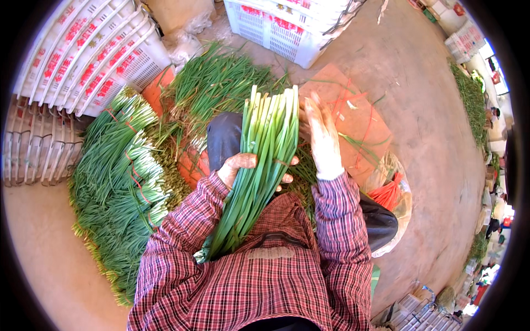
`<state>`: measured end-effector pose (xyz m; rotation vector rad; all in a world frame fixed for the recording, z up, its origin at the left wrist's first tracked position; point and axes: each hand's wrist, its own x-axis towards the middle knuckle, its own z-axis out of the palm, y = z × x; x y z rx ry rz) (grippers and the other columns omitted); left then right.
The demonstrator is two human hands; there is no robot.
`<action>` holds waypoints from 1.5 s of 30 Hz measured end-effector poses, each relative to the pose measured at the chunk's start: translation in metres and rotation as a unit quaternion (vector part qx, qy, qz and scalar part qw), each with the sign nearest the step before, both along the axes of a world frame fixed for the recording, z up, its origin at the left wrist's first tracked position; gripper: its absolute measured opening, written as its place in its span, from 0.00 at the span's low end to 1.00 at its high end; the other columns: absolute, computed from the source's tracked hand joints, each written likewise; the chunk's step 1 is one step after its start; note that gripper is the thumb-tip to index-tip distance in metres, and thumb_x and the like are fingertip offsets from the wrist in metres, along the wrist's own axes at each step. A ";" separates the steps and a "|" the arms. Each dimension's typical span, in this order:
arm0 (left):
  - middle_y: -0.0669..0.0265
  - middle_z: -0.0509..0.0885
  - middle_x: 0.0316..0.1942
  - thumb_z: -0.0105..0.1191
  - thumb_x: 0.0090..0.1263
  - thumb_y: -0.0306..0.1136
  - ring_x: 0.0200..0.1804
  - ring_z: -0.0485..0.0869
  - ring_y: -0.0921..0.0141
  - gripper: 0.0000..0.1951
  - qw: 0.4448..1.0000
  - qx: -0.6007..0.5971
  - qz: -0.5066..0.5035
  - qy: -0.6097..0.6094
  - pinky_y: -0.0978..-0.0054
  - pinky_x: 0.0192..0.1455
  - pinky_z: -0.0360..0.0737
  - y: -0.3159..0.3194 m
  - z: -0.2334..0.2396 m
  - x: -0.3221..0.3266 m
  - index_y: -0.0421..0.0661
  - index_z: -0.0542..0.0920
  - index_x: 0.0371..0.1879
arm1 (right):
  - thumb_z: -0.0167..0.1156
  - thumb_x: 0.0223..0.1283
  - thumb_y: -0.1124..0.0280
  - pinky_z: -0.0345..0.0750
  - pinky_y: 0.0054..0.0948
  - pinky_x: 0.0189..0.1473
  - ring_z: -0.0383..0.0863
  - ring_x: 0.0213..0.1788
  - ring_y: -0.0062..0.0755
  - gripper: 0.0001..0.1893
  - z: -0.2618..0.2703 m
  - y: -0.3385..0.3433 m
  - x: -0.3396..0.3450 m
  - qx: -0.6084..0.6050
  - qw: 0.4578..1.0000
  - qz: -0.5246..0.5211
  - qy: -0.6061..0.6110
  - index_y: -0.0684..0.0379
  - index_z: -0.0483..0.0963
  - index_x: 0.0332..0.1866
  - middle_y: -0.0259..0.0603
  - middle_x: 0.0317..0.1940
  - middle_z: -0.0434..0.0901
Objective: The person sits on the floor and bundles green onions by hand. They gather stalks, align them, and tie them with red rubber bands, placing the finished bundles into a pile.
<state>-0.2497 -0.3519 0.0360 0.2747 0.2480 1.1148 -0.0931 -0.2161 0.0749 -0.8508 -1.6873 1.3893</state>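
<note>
My left hand (232,169) is wrapped around a bunch of garlic chives (269,140), its thumb across the front and its fingertips showing on the right side. The pale cut ends point away from me, roughly level with one another, and the green leaves hang down toward my lap. Beside the stem ends on the right is my right hand (324,136), held flat with fingers stretched out. It grips nothing; whether its palm touches the stems cannot be seen. Loose chives (223,78) are heaped beyond my knee.
Tied chive bundles (120,182) are piled at my left, bound with red ties. White plastic crates (95,53) are stacked behind them, with another crate stack (285,31) ahead. An orange board (352,120) lies to the right, near red plastic ties (387,192) on a clear bag.
</note>
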 end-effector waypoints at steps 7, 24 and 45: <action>0.45 0.64 0.71 0.62 0.58 0.49 0.63 0.76 0.49 0.46 1.000 -0.023 0.019 0.011 0.53 0.61 0.80 -0.004 0.004 0.003 0.41 0.57 0.74 | 0.63 0.67 0.71 0.77 0.18 0.34 0.79 0.30 0.16 0.11 0.021 -0.048 0.038 -0.135 0.989 -0.060 -0.024 0.65 0.80 0.50 0.35 0.33 0.83; 0.45 0.75 0.63 0.58 0.63 0.45 0.60 0.79 0.50 0.38 0.998 -0.044 0.036 -0.036 0.44 0.66 0.73 -0.009 -0.028 -0.005 0.37 0.64 0.70 | 0.67 0.63 0.64 0.77 0.22 0.25 0.82 0.22 0.21 0.12 0.027 -0.053 0.019 0.011 0.970 0.018 -0.242 0.63 0.78 0.40 0.38 0.27 0.84; 0.58 0.80 0.57 0.71 0.53 0.45 0.36 0.80 0.71 0.41 0.987 -0.009 0.047 0.154 0.72 0.37 0.81 -0.004 -0.006 0.008 0.38 0.70 0.65 | 0.59 0.66 0.68 0.71 0.17 0.30 0.74 0.25 0.15 0.08 0.018 -0.041 0.025 -0.257 0.952 -0.023 0.163 0.62 0.79 0.40 0.33 0.33 0.83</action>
